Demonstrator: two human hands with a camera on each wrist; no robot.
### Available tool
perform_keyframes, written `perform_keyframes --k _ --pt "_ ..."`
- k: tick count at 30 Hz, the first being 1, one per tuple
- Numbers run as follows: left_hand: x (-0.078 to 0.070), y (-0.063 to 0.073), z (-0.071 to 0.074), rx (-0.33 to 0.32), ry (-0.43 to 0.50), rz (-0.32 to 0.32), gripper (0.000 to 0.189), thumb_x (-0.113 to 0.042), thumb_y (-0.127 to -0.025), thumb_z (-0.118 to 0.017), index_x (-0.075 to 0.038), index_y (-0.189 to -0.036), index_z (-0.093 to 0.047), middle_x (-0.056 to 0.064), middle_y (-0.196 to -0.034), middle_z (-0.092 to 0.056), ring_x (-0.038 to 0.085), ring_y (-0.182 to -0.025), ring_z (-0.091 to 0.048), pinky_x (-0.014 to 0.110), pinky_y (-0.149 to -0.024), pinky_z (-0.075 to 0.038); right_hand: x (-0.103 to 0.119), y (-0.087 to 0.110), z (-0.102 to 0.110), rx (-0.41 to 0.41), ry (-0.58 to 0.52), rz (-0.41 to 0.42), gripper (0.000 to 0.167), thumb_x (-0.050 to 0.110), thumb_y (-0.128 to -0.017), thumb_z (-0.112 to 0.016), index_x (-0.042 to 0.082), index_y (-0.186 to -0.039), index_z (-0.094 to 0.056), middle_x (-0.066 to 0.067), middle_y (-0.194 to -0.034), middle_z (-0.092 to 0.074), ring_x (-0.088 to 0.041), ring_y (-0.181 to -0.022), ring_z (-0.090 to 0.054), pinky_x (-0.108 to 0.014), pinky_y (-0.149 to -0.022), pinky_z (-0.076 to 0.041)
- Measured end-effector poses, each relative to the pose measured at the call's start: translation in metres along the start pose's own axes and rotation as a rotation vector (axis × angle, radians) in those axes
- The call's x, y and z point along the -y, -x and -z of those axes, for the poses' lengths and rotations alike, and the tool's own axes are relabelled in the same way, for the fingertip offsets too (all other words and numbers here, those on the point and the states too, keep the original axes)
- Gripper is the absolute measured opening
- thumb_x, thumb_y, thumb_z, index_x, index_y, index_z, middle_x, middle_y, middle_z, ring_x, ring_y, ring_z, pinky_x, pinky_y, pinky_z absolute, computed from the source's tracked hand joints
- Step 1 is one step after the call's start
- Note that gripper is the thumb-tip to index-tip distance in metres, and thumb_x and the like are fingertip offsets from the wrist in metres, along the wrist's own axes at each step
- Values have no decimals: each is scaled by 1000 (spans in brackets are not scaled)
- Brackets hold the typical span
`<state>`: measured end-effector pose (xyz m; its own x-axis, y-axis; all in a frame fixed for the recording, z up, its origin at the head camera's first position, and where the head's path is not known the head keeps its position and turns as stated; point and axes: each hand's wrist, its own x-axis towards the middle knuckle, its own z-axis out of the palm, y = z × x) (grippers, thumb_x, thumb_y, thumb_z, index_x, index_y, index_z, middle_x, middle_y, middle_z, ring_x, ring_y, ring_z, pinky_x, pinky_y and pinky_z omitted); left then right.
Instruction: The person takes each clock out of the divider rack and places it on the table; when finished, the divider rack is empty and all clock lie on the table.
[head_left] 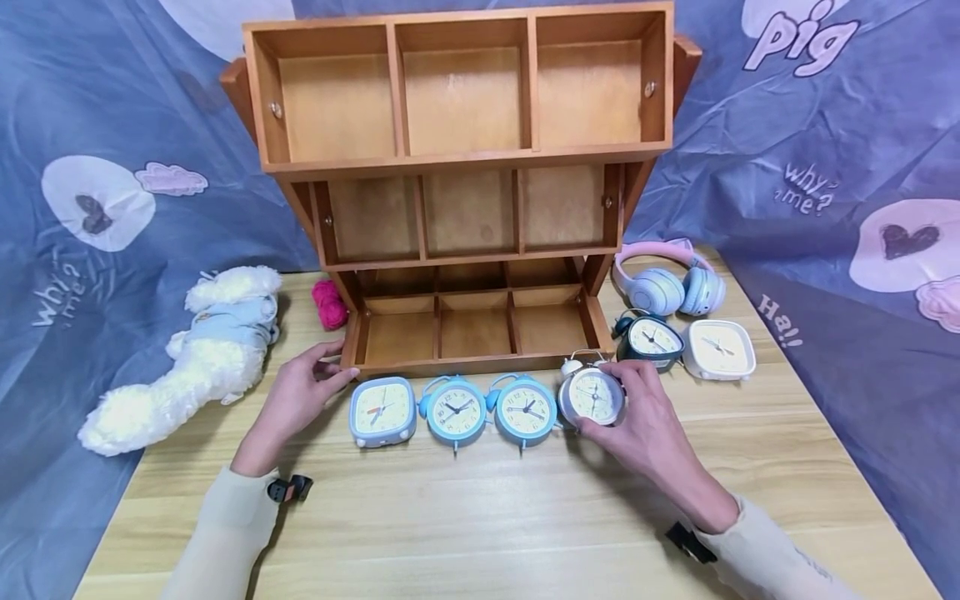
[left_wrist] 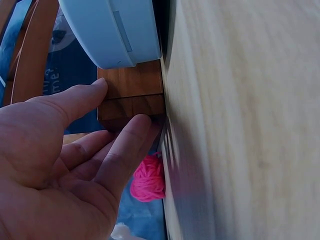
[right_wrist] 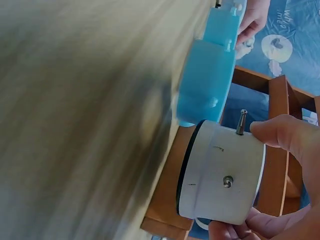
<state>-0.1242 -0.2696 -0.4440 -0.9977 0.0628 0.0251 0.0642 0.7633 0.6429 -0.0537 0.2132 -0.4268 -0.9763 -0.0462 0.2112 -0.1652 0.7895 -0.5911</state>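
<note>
My right hand (head_left: 651,425) grips a white twin-bell alarm clock (right_wrist: 225,172), its thumb and fingers on opposite sides of the round case. At the front left corner of a tiered wooden storage box (head_left: 472,367), my left hand (head_left: 298,392) pinches the wood, thumb at the front and fingers round the side. Between the hands stand a square blue alarm clock (head_left: 382,411) and two round blue alarm clocks (head_left: 457,410), (head_left: 525,409), in a row before the box. The left wrist view shows the thumb and fingers on the wooden corner (left_wrist: 131,106).
Right of the box are a dark green alarm clock (head_left: 651,340), a square white clock (head_left: 720,350) and headphones (head_left: 667,287). To the left lie pink yarn (head_left: 330,305) and a white plush toy (head_left: 202,358). The box's tiers have several compartments; blue printed cloth hangs behind.
</note>
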Motion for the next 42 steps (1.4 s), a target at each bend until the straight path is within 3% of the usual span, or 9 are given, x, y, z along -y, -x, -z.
perform_keyframes --k 9,31,42 --pt "3 1 -1 0 -1 -3 58 -26 -108 -79 1 -155 -61 25 -120 -82 42 -113 -81 44 -87 -63 -8 0 -5 85 29 -23 79 24 -78 -100 -6 -142 -65 -25 -136 -59 -41 -118 -66 -60 -100 -57" --pt "0 2 0 4 -2 14 58 -26 -108 -79 1 -156 -60 25 -119 -82 42 -114 -80 45 -88 -63 -13 -3 -7 102 45 -11 80 26 -81 -99 -6 -145 -65 -24 -134 -58 -39 -117 -65 -58 -98 -58" --pt "1 -1 0 3 -7 14 59 -25 -108 -78 1 -157 -60 26 -120 -82 43 -114 -80 53 -92 -65 -14 -3 -8 88 36 4 80 24 -81 -99 -7 -146 -64 -25 -136 -58 -41 -119 -65 -60 -99 -57"
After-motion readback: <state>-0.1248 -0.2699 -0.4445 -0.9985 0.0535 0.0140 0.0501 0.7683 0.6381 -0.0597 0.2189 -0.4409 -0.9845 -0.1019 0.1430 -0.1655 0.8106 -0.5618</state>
